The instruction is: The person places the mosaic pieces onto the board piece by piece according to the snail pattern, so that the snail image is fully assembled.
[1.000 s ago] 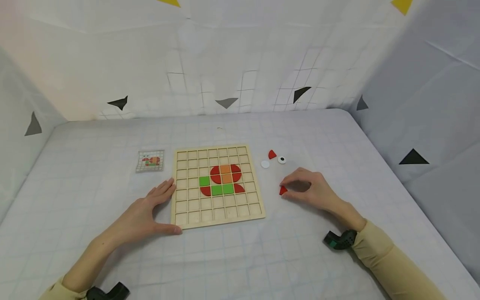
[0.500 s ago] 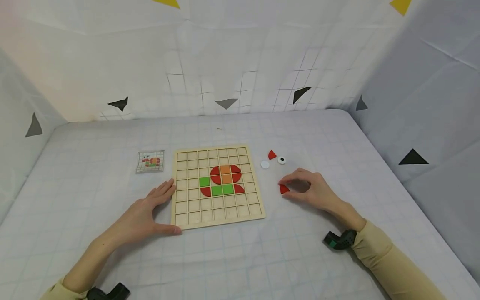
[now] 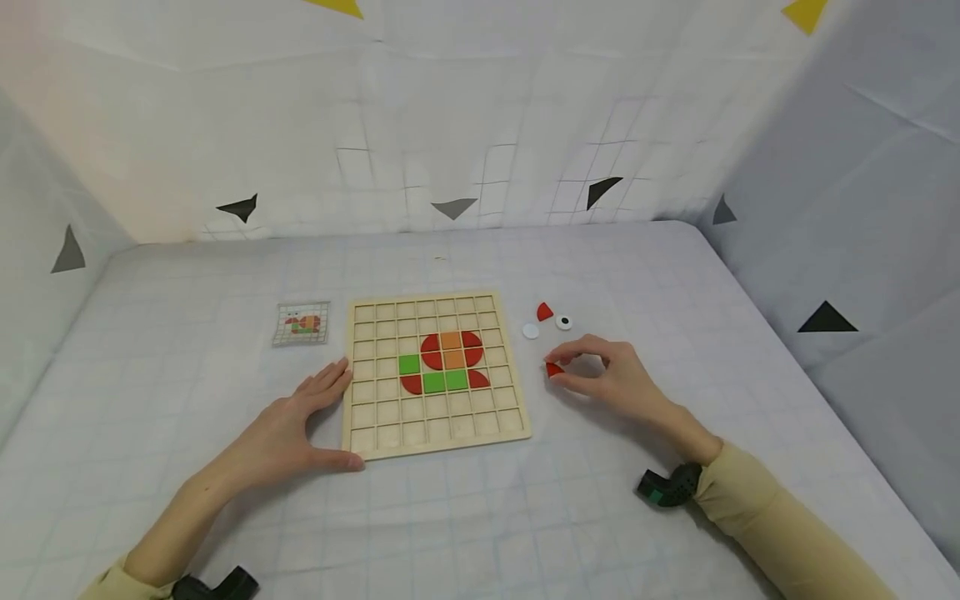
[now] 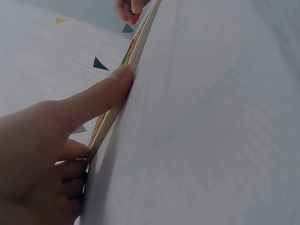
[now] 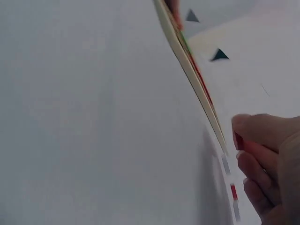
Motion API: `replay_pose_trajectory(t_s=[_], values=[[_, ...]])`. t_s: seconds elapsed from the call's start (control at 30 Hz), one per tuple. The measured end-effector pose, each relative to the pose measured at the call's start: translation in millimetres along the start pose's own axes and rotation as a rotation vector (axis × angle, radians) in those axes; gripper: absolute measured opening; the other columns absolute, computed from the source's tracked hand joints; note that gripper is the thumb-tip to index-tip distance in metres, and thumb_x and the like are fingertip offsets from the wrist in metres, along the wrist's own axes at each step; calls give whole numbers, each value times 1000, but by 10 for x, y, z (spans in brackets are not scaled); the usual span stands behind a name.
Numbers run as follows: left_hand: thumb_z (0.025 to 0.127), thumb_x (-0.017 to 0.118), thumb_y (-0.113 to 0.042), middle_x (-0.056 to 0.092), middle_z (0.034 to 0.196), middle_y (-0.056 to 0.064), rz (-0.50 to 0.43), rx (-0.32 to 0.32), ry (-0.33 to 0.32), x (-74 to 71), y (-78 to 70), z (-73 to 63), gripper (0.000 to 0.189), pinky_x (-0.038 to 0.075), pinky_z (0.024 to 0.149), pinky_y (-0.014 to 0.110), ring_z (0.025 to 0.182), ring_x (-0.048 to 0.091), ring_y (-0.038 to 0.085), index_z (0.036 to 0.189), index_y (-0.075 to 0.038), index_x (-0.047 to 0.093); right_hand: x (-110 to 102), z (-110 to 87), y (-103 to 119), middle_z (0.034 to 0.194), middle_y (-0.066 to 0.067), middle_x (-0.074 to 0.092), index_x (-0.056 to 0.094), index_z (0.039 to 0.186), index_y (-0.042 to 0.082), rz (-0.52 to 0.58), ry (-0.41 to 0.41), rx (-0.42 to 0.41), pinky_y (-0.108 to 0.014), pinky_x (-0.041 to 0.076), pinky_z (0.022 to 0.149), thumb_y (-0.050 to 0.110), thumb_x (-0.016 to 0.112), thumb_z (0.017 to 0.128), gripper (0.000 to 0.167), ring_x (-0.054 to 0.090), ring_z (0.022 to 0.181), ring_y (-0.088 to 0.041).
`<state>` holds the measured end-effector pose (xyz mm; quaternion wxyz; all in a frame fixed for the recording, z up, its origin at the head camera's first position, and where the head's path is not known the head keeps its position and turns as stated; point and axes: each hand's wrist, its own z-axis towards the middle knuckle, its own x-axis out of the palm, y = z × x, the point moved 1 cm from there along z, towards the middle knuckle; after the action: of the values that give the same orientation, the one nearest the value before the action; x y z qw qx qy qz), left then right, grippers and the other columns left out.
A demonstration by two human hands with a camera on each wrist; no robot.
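Note:
A wooden grid board (image 3: 390,414) lies flat on the table, with red, orange and green tiles set in its middle cells. My left hand (image 3: 292,425) spans the board's near left corner, fingers spread against the left side and thumb at the front edge. In the left wrist view the thumb (image 4: 105,91) rests along the board's edge. To the right of the board, my right hand (image 3: 615,379) pinches a red quarter-circle tile (image 3: 553,369) between thumb and forefinger. The right wrist view shows this tile (image 5: 239,142) upright at the fingertips, mostly covered by them.
Beyond the right hand lie another red tile (image 3: 544,312), a white disc (image 3: 531,332) and a white disc with a black dot (image 3: 564,322). A small pattern card (image 3: 302,323) sits left of the board. White sheets close off the back and sides of the table.
My right hand has shifted left toward the board with the red quarter-circle tile, which has turned a little in its fingers. The left hand and the board stay put.

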<state>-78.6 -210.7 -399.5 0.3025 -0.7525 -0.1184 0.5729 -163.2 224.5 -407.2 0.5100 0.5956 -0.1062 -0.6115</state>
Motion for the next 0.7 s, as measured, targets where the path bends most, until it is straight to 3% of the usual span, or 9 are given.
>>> replay_pose_trajectory(t_s=[0.1,0.37,0.53,0.7], values=[[63,79,-73,18,168,-1,-1,2,-6,-11,-2,-19,122,21,115,68,151,18,43,158,-14,31,161,144,93,101,9,75,75,110,21,1,17,22,-37,52,87,18,82,84,28,65,94,-12],[63,81,-70,19,167,2,-6,11,-6,13,-25,2,121,21,115,69,151,18,44,157,-12,32,675,598,487,99,3,76,76,107,13,58,-7,21,-43,55,87,17,83,82,26,68,93,-13],[63,81,-69,19,167,3,-7,14,-10,10,-12,4,121,20,115,70,151,17,44,157,-11,32,976,883,657,97,3,75,75,106,12,72,17,7,-36,57,79,18,81,85,23,68,89,-11],[64,80,-70,18,167,2,0,16,-8,2,4,0,121,21,115,70,151,17,44,157,-12,31,1176,1101,762,95,1,75,75,108,9,12,42,-30,-30,55,74,17,79,87,23,66,85,-11]])
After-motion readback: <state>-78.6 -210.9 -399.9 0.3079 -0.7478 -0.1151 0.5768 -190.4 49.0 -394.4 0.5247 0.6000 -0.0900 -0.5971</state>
